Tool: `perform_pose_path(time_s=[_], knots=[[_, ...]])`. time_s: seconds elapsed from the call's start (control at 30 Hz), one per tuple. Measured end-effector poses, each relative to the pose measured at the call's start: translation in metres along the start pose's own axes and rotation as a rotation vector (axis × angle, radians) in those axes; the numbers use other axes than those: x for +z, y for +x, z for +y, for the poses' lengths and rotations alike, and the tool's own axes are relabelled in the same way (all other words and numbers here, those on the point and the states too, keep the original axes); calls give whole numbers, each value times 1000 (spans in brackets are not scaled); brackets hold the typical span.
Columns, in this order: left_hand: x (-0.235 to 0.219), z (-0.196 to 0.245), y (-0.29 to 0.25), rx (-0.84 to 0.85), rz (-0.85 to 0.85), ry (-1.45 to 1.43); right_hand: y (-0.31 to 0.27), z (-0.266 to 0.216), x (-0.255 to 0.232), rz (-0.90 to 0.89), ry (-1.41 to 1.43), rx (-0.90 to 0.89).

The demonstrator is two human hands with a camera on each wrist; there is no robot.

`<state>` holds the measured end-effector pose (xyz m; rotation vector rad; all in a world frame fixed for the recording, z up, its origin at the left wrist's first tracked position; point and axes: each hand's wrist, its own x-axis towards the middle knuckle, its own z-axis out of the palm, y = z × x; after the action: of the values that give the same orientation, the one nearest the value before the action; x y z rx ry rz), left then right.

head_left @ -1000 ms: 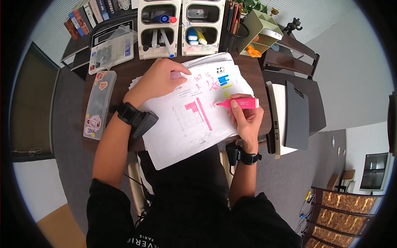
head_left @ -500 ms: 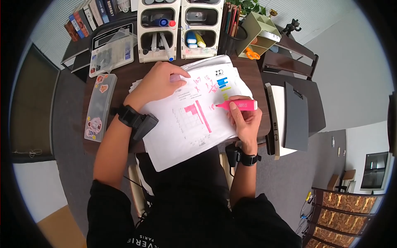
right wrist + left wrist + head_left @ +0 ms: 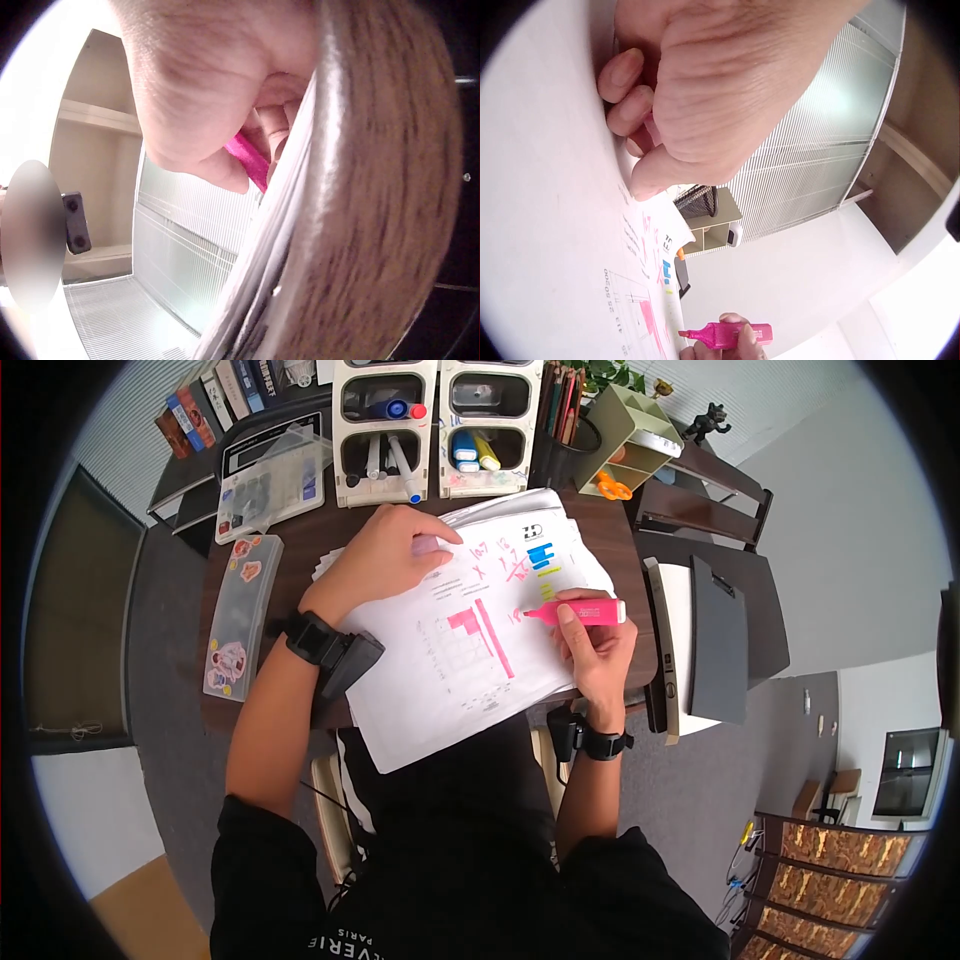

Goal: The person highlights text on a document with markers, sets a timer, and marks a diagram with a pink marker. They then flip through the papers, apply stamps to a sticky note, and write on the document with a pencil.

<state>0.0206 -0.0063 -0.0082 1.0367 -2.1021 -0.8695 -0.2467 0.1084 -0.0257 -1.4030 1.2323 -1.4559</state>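
Note:
My right hand pinches an uncapped pink highlighter between thumb and fingers. Its chisel tip points left, right at pink handwritten digits on the top sheet of a paper stack. That sheet carries a printed chart with pink-filled bars, plus blue and yellow marks. Across the upper left of the sheet rests my left hand, its fingers curled. A small pink piece shows between those fingers in the left wrist view, mostly hidden. In the right wrist view my hand covers most of the highlighter.
Pen racks with markers stand at the back, beside a mesh pencil cup and a green organizer with orange-handled scissors. Clear plastic cases lie on the left. A folder box stands off the desk's right edge.

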Motion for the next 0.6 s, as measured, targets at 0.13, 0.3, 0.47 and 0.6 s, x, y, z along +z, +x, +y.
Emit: perform_pose_path(time_s=[0.13,0.3,0.47,0.6], knots=[[1,-2,0,18,13,16,0,-2,1,5,10,19],[-1,4,0,-10,2,33,-1,-4,0,12,19,45],[2,-3,-1,32,9,48,-2,-5,-3,-10,0,78],[0,0,-1,-13,6,-5,-1,-4,1,1,38,56]])
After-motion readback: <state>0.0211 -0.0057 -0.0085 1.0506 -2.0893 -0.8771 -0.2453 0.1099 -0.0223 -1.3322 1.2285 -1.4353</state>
